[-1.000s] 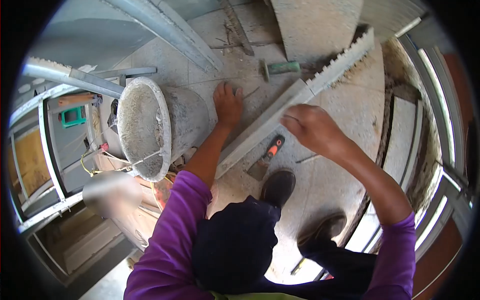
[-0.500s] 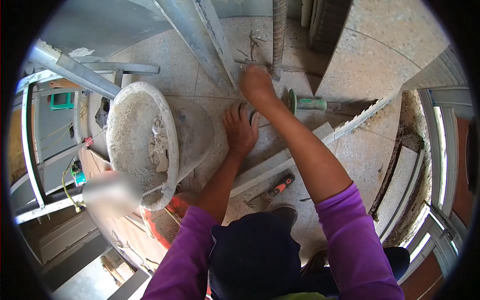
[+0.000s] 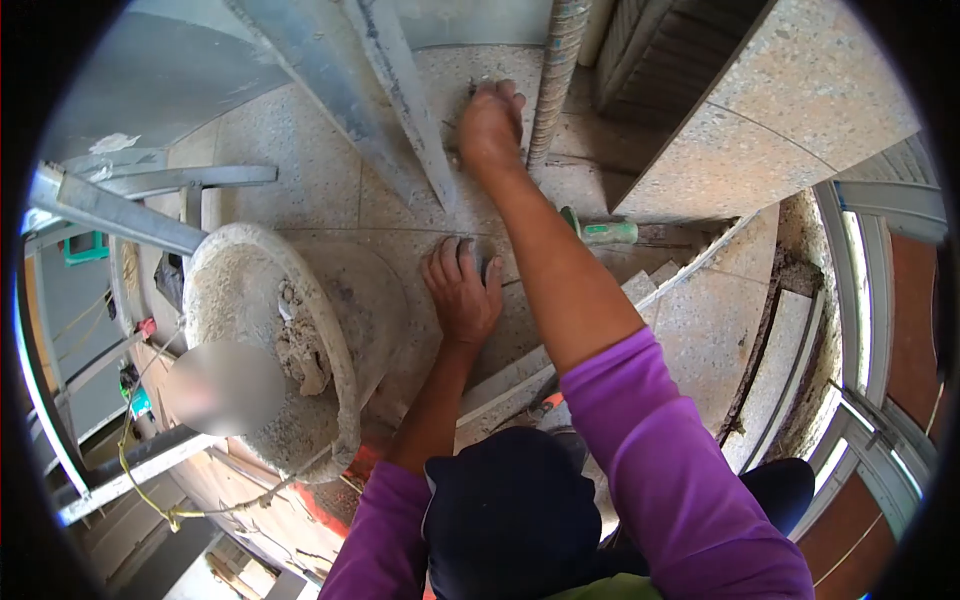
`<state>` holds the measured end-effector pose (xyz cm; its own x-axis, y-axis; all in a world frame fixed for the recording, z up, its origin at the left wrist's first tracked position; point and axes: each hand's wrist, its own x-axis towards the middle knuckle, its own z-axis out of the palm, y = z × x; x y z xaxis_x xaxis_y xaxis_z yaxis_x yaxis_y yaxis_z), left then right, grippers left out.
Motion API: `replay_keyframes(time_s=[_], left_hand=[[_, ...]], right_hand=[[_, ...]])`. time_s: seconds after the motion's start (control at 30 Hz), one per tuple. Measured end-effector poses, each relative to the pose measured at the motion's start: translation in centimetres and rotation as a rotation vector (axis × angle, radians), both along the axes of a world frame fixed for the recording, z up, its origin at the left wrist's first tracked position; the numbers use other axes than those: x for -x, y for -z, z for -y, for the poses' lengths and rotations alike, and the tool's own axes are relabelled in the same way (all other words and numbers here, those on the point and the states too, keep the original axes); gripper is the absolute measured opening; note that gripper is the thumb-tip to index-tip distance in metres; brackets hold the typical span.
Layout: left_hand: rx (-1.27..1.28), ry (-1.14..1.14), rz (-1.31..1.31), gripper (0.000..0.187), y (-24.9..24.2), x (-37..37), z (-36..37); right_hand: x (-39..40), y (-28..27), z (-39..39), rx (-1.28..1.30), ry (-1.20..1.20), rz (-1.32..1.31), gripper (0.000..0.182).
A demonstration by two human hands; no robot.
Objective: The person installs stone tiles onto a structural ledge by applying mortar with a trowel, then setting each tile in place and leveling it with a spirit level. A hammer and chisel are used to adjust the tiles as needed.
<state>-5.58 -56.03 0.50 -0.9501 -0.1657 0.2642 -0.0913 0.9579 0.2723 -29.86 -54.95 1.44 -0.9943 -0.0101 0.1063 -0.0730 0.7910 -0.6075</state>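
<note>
My right hand [image 3: 491, 125] is at the far side of the tiled floor [image 3: 300, 175], just left of a ribbed steel bar. Its fingers are curled down onto small loose debris [image 3: 478, 88], and what is in them is too small to make out. Closer to me, my left hand [image 3: 462, 292] rests low over the floor, fingers bent, with a dark grey piece [image 3: 487, 250] between thumb and fingers; I cannot tell what it is. A green-handled tool with a round guard [image 3: 608, 233], like a chisel, lies to the right of both hands.
A mortar-caked bucket [image 3: 352, 400] lies tipped at the left, wet mix [image 3: 302, 345] inside. Metal channels [image 3: 400, 100] and the ribbed bar [image 3: 555, 85] rise near my right hand. A tile-faced panel [image 3: 740, 130] stands right. An orange-handled tool [image 3: 548, 402] lies near my feet, partly hidden.
My right hand has moved farther out, onto the twig-like debris beyond the metal channel. My left hand stays by the same floor spot. The whole view has shifted a little.
</note>
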Motion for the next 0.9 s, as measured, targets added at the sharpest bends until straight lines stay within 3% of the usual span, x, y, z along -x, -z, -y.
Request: replay_keyframes(time_s=[0.13, 0.23, 0.3, 0.37, 0.43, 0.47, 0.53, 0.67, 0.8, 0.9], left_hand=[[0.022, 0.008, 0.004, 0.049, -0.4, -0.1, -0.1], [0.016, 0.008, -0.003, 0.049, -0.4, 0.0, -0.1], [0.017, 0.008, -0.007, 0.048, -0.3, -0.2, -0.3], [0.042, 0.004, -0.014, 0.047, -0.2, -0.1, -0.2], [0.066, 0.005, -0.012, 0.047, 0.0, -0.2, -0.1], [0.079, 0.003, -0.013, 0.047, 0.0, -0.2, -0.2], [0.054, 0.003, -0.011, 0.047, 0.3, -0.1, -0.1], [0.057, -0.003, 0.028, 0.049, 1.2, -0.6, 0.2], [0.082, -0.013, 0.052, 0.055, 2.0, -1.2, 0.4], [0.113, 0.011, 0.027, 0.06, 3.6, -2.1, 1.2]], right_hand=[[1.3, -2.6, -0.7, -0.326, -0.117, 0.238, 0.032], [2.5, -1.8, -0.3, -0.42, -0.146, 0.239, 0.032], [2.7, -0.8, 0.2, -0.407, -0.102, 0.204, 0.033], [3.1, 1.8, 1.3, -0.069, 0.07, 0.216, 0.034], [2.6, 1.5, 0.6, -0.126, 0.028, 0.229, 0.035], [2.0, 1.4, 0.3, -0.354, -0.101, 0.237, 0.035], [0.9, -0.2, -0.4, -0.483, -0.188, 0.25, 0.034], [-1.0, -3.5, -0.4, -0.09, -0.04, 0.274, 0.031], [-6.1, -7.5, -3.1, 0.275, -0.044, 0.357, 0.025], [-10.3, -7.8, -3.7, 0.255, -0.055, 0.261, 0.02]])
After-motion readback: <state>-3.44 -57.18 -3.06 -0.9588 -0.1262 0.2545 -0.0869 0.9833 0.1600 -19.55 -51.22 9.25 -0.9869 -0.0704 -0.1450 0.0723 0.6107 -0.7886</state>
